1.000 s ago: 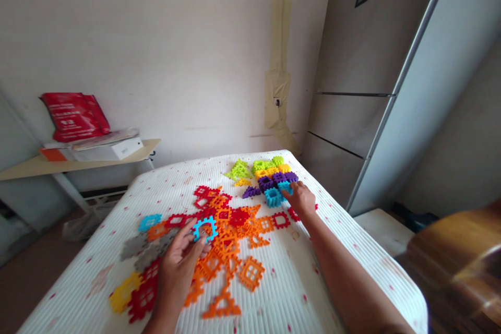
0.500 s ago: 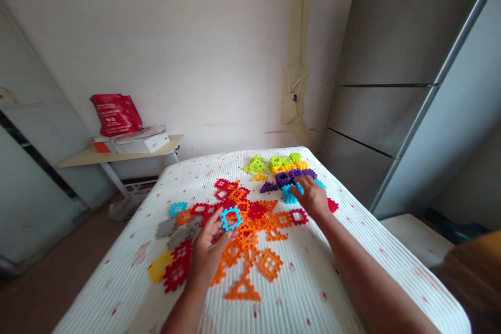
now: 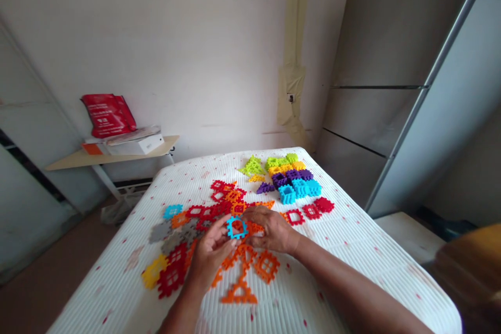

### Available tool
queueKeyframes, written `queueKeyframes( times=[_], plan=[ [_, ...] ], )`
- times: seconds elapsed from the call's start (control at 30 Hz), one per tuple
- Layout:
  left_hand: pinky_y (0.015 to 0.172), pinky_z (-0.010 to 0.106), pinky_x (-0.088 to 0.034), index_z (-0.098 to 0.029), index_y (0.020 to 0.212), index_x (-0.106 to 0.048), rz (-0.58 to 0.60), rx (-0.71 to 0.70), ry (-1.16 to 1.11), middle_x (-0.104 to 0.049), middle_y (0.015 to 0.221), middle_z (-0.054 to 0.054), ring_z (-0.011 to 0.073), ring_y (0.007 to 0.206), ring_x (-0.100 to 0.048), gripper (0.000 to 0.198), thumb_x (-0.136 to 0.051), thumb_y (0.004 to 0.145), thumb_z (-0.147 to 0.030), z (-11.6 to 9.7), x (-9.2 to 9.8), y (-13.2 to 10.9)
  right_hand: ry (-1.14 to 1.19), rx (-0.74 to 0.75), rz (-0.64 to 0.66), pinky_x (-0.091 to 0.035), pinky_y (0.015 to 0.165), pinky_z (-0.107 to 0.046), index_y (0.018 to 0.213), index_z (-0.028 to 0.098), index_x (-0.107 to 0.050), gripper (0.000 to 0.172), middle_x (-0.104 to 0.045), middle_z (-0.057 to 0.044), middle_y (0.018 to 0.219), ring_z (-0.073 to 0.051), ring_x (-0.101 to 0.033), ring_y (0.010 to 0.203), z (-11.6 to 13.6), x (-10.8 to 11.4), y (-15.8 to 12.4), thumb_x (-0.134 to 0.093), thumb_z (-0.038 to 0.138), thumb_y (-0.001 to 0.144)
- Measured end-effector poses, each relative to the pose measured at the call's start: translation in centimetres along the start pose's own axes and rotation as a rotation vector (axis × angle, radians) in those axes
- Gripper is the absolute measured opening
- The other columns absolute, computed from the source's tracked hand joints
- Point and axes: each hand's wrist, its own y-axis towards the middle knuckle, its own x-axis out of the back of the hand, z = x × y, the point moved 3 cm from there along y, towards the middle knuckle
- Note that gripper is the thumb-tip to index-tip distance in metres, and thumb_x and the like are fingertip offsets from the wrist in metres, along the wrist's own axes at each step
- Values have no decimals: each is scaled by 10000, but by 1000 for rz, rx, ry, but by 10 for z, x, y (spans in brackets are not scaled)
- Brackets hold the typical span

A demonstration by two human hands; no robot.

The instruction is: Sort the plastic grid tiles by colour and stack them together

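My left hand (image 3: pixel 209 255) and my right hand (image 3: pixel 270 229) meet over the middle of a flat pattern of orange and red interlocking tiles (image 3: pixel 242 266). Both pinch one blue square tile (image 3: pixel 237 227) between their fingertips, just above the pattern. Grey tiles (image 3: pixel 174 235), a yellow tile (image 3: pixel 152 274) and dark red tiles (image 3: pixel 172 271) lie at the pattern's left side. A stack of green, yellow, purple and blue tiles (image 3: pixel 291 177) sits at the far right of the white padded table (image 3: pixel 352 250).
Loose red tiles (image 3: pixel 313 210) lie right of my right hand. A side shelf (image 3: pixel 113 154) with a red bag (image 3: pixel 107 114) and a white box stands against the wall at left. A grey refrigerator (image 3: pixel 376 94) stands at right.
My right hand left the blue tiles at the far stack and came back left to the middle. It now grips the blue square tile together with my left hand.
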Motion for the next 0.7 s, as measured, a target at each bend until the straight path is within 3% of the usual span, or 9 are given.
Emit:
queueKeyframes(
  times=[0.37, 0.7],
  plan=[
    [719, 299, -516, -153, 1277, -465, 175, 58, -40, -660, 991, 100, 178, 784, -636, 693, -711, 654, -332, 4, 4, 3, 123, -40, -42, -453, 857, -318, 1127, 183, -586, 449, -617, -100, 1081, -197, -573, 983, -3, -2, 0, -690, 336, 717],
    [815, 294, -486, -162, 1274, -491, 158, 11, 2, -650, 1046, 90, 208, 943, -614, 673, -703, 658, -332, 0, 5, 5, 139, -176, -82, -476, 733, -291, 1096, 190, -598, 461, -636, -63, 958, -169, -590, 812, -4, 1, 0, -695, 375, 685]
  ],
)
